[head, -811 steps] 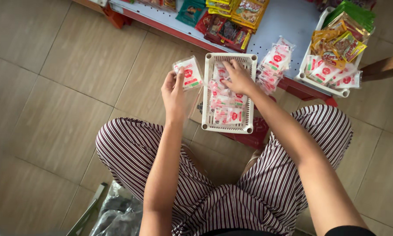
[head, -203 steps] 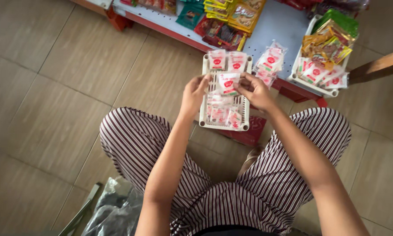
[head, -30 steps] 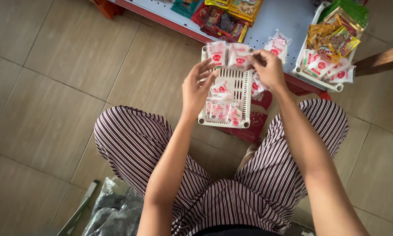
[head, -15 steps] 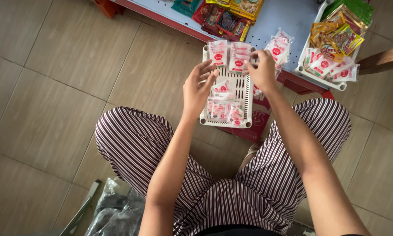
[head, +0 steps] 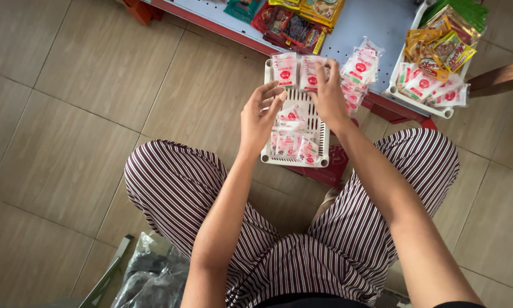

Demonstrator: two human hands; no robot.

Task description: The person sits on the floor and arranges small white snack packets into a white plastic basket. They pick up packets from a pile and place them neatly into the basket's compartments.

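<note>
You sit in striped trousers point(head: 176, 188) on the tiled floor point(head: 68, 114), with a pale blue shelf point(head: 376, 23) at 12 o'clock and a white basket point(head: 295, 122) of sachets just below it. Your right hand point(head: 328, 94) lies on a sachet point(head: 309, 71) at the basket's far end, fingers pressed flat rather than closed round it. Your left hand point(head: 259, 114), at the basket's 9 o'clock, has a loose, open grip, fingertips just beside a second sachet point(head: 284, 68).
</note>
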